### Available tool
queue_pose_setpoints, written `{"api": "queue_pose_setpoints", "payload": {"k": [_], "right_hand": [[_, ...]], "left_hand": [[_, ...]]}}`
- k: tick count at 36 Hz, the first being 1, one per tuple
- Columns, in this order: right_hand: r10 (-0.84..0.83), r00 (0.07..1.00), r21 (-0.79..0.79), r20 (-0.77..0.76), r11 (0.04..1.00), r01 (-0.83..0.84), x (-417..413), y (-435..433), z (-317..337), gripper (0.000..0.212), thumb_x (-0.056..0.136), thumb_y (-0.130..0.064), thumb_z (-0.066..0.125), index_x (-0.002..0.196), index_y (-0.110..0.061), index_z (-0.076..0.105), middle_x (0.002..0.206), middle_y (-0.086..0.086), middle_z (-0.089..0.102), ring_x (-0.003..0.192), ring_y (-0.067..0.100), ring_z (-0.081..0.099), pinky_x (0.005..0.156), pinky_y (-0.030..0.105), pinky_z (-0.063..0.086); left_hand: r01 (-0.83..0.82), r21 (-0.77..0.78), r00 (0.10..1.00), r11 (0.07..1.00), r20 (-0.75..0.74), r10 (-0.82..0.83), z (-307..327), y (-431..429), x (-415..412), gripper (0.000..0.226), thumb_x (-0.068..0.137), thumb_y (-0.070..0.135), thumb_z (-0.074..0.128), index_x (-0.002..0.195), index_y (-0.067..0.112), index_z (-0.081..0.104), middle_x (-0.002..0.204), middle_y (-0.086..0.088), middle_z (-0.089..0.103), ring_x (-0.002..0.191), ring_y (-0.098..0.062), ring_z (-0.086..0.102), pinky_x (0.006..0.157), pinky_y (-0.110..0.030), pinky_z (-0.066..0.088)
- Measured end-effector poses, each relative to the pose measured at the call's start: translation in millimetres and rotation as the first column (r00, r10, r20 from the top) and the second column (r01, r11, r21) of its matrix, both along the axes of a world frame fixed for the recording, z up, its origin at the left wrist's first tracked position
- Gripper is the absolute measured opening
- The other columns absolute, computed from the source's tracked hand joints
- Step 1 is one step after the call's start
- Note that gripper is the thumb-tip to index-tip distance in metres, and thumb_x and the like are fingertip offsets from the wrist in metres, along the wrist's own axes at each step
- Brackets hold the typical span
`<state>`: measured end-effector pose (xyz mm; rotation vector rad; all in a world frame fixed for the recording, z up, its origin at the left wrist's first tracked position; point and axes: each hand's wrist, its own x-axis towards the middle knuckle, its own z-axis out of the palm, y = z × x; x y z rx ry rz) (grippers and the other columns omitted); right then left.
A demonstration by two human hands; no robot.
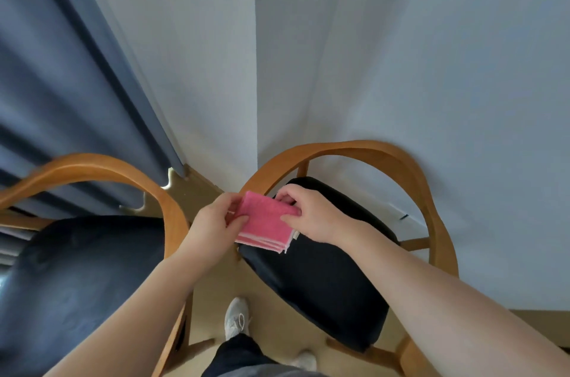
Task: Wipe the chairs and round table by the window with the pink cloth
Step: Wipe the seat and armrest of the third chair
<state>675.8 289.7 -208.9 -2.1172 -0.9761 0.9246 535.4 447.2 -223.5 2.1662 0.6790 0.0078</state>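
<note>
A folded pink cloth is held in the air between both hands, above the front left corner of the right chair. My left hand pinches its left edge. My right hand grips its right edge, fingers curled over the top. Two wooden armchairs with curved backs and dark cushions stand below: the left chair and the right chair. The round table is out of view.
A dark blue curtain hangs at the left behind the left chair. White walls meet in a corner behind the chairs. My feet in white shoes stand on beige floor between the two chairs.
</note>
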Motion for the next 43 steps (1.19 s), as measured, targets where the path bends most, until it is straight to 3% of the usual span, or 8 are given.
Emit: {"api": "queue_pose_setpoints", "payload": {"k": [5,9,17,24,33,36,40,43], "right_hand": [[-0.049,0.998,-0.070,0.035,0.996,0.051,4,39,-33,0.017,0.094,-0.006,0.054,0.098,-0.020,0.044,0.087,-0.009,0.049,0.070,0.003,0.049,0.059,0.017,0.040],[-0.106,0.994,-0.098,0.025,0.989,0.108,10,64,-66,0.005,0.096,-0.008,0.054,0.093,-0.012,0.056,0.086,-0.005,0.056,0.074,0.005,0.052,0.066,0.016,0.041],[-0.110,0.994,-0.190,0.000,0.976,0.108,35,103,-143,0.024,0.096,-0.010,0.056,0.120,-0.011,0.061,0.117,-0.001,0.054,0.096,0.007,0.055,0.087,0.020,0.045],[0.213,0.974,-0.310,0.083,0.934,-0.177,47,111,-179,0.035,0.099,-0.017,0.054,0.132,-0.007,0.055,0.134,0.002,0.043,0.098,0.015,0.057,0.096,0.033,0.049],[0.704,0.461,-0.270,0.541,0.664,-0.697,49,123,-201,0.059,0.085,-0.015,0.069,0.139,-0.008,0.045,0.144,0.015,0.043,0.137,0.032,0.036,0.118,0.045,0.027],[0.750,0.305,-0.256,0.587,0.530,-0.809,47,137,-211,0.062,0.091,-0.037,0.062,0.143,-0.009,0.043,0.149,0.013,0.043,0.142,0.030,0.032,0.122,0.044,0.016],[0.821,0.242,-0.387,0.517,0.476,-0.790,41,150,-225,0.062,0.101,-0.049,0.024,0.147,-0.009,0.038,0.156,0.014,0.032,0.149,0.030,0.017,0.122,0.047,0.007],[0.798,0.229,-0.383,0.558,0.492,-0.782,37,152,-235,0.053,0.104,-0.042,0.024,0.139,-0.009,0.047,0.143,0.012,0.049,0.140,0.031,0.034,0.121,0.047,0.012]], "left_hand": [[-0.077,-0.041,0.996,0.996,-0.051,0.075,-27,47,15,0.018,0.087,0.015,0.065,0.093,0.024,0.050,0.090,0.012,0.057,0.084,-0.003,0.057,0.065,-0.016,0.044],[-0.056,-0.024,0.989,0.998,-0.135,0.053,-57,74,31,0.014,0.088,0.016,0.064,0.081,0.021,0.052,0.082,0.008,0.057,0.076,-0.007,0.054,0.059,-0.018,0.039],[-0.060,-0.125,0.964,0.990,-0.265,0.025,-127,106,60,0.031,0.085,0.003,0.055,0.111,0.020,0.057,0.101,0.005,0.058,0.090,-0.009,0.055,0.066,-0.010,0.039],[-0.122,-0.160,0.946,0.980,-0.318,0.066,-165,108,59,0.029,0.087,0.006,0.058,0.112,0.019,0.059,0.104,0.005,0.061,0.097,-0.012,0.058,0.076,-0.020,0.043],[-0.238,-0.049,0.943,0.970,-0.251,0.218,-169,110,32,0.031,0.092,0.008,0.050,0.121,0.014,0.058,0.112,0.004,0.059,0.099,-0.008,0.052,0.085,-0.022,0.041],[-0.255,-0.042,0.940,0.966,-0.246,0.237,-170,107,21,0.031,0.092,0.006,0.050,0.120,0.014,0.059,0.112,0.003,0.060,0.100,-0.007,0.053,0.087,-0.020,0.040],[-0.276,-0.017,0.934,0.961,-0.243,0.263,-173,104,10,0.028,0.092,0.006,0.049,0.116,0.015,0.062,0.109,0.004,0.061,0.098,-0.006,0.055,0.086,-0.018,0.040],[-0.280,0.006,0.930,0.960,-0.247,0.272,-177,103,4,0.027,0.093,0.007,0.049,0.114,0.017,0.062,0.106,0.006,0.061,0.095,-0.006,0.056,0.083,-0.017,0.040]]}}
